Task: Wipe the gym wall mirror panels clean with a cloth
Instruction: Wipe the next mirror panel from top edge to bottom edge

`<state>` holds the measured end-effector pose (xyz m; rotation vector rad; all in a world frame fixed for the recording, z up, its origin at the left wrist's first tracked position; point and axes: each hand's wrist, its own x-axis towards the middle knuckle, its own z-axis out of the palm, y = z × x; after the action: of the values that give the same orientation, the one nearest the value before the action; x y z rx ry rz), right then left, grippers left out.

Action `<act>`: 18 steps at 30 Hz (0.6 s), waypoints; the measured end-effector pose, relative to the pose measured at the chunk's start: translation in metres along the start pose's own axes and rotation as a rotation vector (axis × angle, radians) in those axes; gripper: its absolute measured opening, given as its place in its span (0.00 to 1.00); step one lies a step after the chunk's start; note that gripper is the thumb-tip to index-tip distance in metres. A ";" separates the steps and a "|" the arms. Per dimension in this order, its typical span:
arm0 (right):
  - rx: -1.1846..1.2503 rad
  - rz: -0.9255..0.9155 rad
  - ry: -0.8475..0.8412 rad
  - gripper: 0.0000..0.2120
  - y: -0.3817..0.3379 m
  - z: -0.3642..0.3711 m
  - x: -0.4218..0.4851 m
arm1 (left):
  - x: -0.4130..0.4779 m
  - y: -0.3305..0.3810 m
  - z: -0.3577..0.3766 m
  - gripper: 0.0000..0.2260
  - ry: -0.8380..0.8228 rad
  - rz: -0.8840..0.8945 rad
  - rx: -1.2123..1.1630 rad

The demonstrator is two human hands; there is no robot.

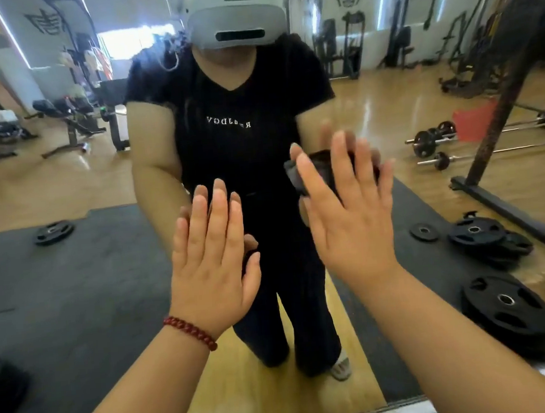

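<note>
The wall mirror point(74, 270) fills the view in front of me and reflects the gym and my own body. My left hand point(210, 260), with a red bead bracelet on its wrist, lies flat against the glass with the fingers straight and together. My right hand point(350, 219) is raised a little higher and to the right, fingers straight and spread. It presses a dark cloth point(321, 165) against the mirror. Only the cloth's upper left part shows past the thumb and index finger; the rest is hidden behind the hand. The right hand looks slightly blurred.
The mirror's bottom edge point(410, 402) runs low at the right. Reflected in the glass are black weight plates point(500, 305), barbells point(429, 142), a rack post point(499, 116), benches point(71, 114) and a loose plate point(53, 232) on dark matting.
</note>
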<state>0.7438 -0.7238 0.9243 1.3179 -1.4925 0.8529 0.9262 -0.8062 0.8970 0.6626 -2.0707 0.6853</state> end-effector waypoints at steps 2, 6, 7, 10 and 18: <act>0.013 0.049 0.087 0.23 0.005 -0.004 0.030 | -0.012 0.010 0.004 0.37 -0.036 -0.015 -0.009; -0.027 -0.103 0.100 0.28 0.006 0.016 -0.007 | -0.029 0.023 0.016 0.37 -0.071 0.013 0.001; -0.049 -0.164 0.039 0.28 0.005 0.023 -0.034 | -0.033 0.024 0.020 0.36 -0.077 0.023 0.007; -0.119 -0.320 -0.218 0.24 0.004 0.036 -0.120 | -0.045 0.024 0.029 0.36 -0.081 0.033 0.034; 0.002 -0.012 0.068 0.29 0.015 0.028 -0.045 | -0.067 0.033 0.036 0.37 -0.118 -0.014 0.014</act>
<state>0.7227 -0.7317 0.8743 1.2856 -1.4299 0.8832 0.9187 -0.7931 0.8160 0.7404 -2.1690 0.6680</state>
